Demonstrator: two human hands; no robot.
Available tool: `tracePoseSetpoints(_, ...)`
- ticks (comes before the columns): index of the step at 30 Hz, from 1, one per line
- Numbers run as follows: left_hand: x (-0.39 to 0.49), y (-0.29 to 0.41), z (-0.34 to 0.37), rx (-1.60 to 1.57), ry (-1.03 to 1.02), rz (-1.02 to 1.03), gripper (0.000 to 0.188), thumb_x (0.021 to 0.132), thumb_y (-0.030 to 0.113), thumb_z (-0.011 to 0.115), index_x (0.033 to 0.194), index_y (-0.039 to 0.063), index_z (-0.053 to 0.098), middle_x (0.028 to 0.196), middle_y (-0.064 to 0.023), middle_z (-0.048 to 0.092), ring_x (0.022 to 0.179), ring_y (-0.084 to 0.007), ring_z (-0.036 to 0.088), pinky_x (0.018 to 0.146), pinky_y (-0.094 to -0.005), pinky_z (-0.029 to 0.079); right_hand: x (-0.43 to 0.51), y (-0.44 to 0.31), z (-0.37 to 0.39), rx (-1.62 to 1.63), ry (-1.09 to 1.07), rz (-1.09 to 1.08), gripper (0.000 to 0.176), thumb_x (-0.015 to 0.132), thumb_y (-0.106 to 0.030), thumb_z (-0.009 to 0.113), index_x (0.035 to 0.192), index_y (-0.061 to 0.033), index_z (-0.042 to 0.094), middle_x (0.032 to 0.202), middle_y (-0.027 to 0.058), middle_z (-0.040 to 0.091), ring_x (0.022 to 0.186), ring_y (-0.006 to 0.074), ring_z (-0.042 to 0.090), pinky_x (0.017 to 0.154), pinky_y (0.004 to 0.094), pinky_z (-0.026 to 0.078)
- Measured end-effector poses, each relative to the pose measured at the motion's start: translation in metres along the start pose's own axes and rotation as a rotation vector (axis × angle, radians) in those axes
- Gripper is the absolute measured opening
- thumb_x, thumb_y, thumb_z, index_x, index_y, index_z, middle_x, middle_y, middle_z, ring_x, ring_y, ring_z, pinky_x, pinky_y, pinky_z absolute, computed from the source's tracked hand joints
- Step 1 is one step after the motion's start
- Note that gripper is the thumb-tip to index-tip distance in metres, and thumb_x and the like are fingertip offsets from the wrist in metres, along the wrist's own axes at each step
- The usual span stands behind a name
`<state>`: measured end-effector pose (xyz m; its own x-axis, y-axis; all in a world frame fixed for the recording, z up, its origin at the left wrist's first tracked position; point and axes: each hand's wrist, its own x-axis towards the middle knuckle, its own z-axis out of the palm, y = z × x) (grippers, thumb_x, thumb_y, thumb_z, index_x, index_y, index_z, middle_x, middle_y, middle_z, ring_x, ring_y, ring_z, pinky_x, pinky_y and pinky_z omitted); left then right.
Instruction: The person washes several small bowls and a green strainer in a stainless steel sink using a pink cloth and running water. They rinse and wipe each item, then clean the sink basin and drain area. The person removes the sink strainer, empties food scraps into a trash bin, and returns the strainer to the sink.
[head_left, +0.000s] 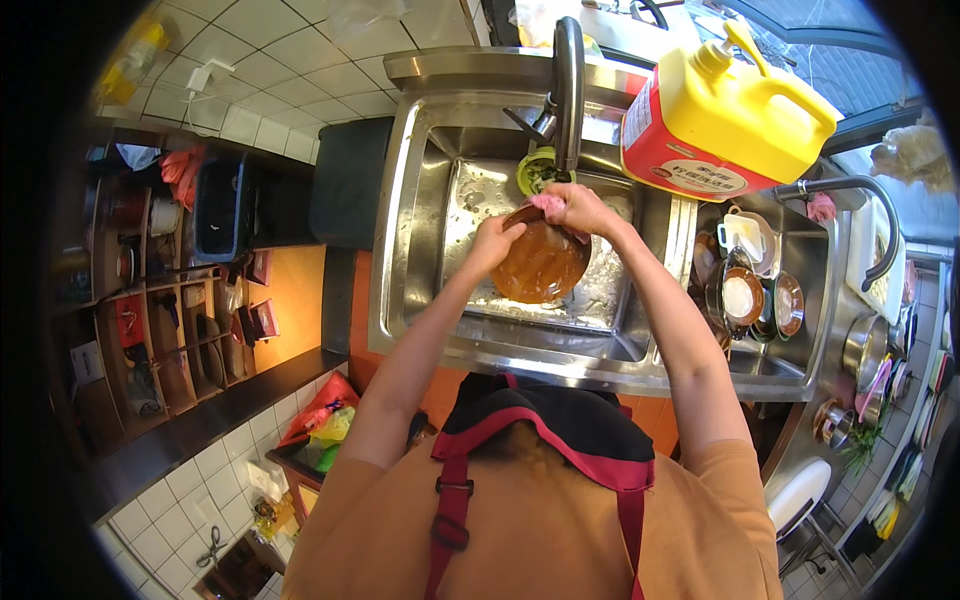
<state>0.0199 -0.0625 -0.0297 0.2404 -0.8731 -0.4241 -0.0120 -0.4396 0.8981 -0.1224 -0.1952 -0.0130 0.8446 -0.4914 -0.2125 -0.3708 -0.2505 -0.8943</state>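
Over the left basin of a stainless steel sink (420, 247), my left hand (493, 244) grips the rim of a brown bowl (540, 262). The bowl is tilted, and whitish suds or wet streaks show on its surface. My right hand (581, 208) presses a pink cloth (551, 206) against the bowl's upper rim; its fingers partly hide the cloth. Just beyond both hands, under the black faucet (568, 97), sits a yellow-green strainer (536, 171) with green scraps inside. Water droplets and bits of food lie on the basin floor.
A large yellow pump jug (742, 120) with a red label stands behind the divider. Stacked bowls and dishes (746, 289) fill part of the right basin, beneath a second curved faucet (889, 225). Steel pots (866, 349) stand at far right. Wooden shelves (172, 337) are at left.
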Motion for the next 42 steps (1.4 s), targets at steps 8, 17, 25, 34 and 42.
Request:
tracePoseSetpoints(8, -0.014, -0.020, 0.016, -0.664, 0.650, -0.142, 0.026, 0.083, 0.017, 0.053, 0.102, -0.002, 0.053, 0.087, -0.0074, 0.058, 0.074, -0.0165, 0.055, 0.065, -0.0307, 0.045, -0.037, 0.022, 0.044, 0.638, 0.376, 0.535, 0.025, 0.069, -0.011, 0.058, 0.092, -0.0036, 0.051, 0.073, 0.0052, 0.056, 0.049, 0.0128, 0.052, 0.042, 0.0254, 0.043)
tracePoseSetpoints(17, -0.019, -0.054, 0.044, -1.128, 0.331, -0.429, 0.047, 0.089, 0.035, 0.035, 0.124, 0.004, 0.031, 0.122, -0.0156, 0.041, 0.110, -0.0315, 0.042, 0.090, -0.0493, 0.035, -0.050, 0.033, 0.118, 1.165, 0.752, 0.501, 0.023, 0.067, 0.002, 0.054, 0.089, -0.0026, 0.052, 0.076, 0.0038, 0.055, 0.064, 0.0146, 0.054, 0.056, 0.0260, 0.045)
tracePoseSetpoints(25, -0.034, -0.012, 0.040, -0.812, -0.097, -0.493, 0.102, 0.068, 0.065, 0.051, 0.134, 0.009, -0.003, 0.137, -0.0214, 0.008, 0.126, -0.0317, 0.016, 0.093, -0.0510, 0.029, -0.083, 0.022, 0.094, 0.102, 0.935, 0.324, 0.027, 0.065, -0.004, 0.051, 0.092, -0.0113, 0.052, 0.075, 0.0176, 0.056, 0.070, 0.0383, 0.054, 0.061, 0.0425, 0.044)
tracePoseSetpoints(34, -0.010, 0.019, 0.027, -1.250, 0.232, -0.752, 0.030, 0.081, 0.009, 0.046, 0.106, -0.004, 0.038, 0.113, -0.0244, 0.041, 0.108, -0.0354, 0.042, 0.094, -0.0533, 0.031, -0.110, -0.015, 0.064, -0.367, 0.773, -0.165, 0.030, 0.058, 0.003, 0.056, 0.087, -0.0036, 0.051, 0.086, 0.0134, 0.054, 0.082, 0.0315, 0.051, 0.071, 0.0380, 0.043)
tracePoseSetpoints(42, -0.044, -0.007, 0.034, -1.210, 0.177, -0.520, 0.028, 0.085, 0.007, 0.045, 0.113, 0.000, 0.042, 0.110, -0.0131, 0.050, 0.101, -0.0249, 0.050, 0.090, -0.0396, 0.040, -0.121, -0.022, 0.056, -0.109, 0.237, -0.145, 0.045, 0.061, 0.001, 0.051, 0.106, -0.0013, 0.050, 0.109, 0.0171, 0.050, 0.108, 0.0342, 0.043, 0.092, 0.0378, 0.035)
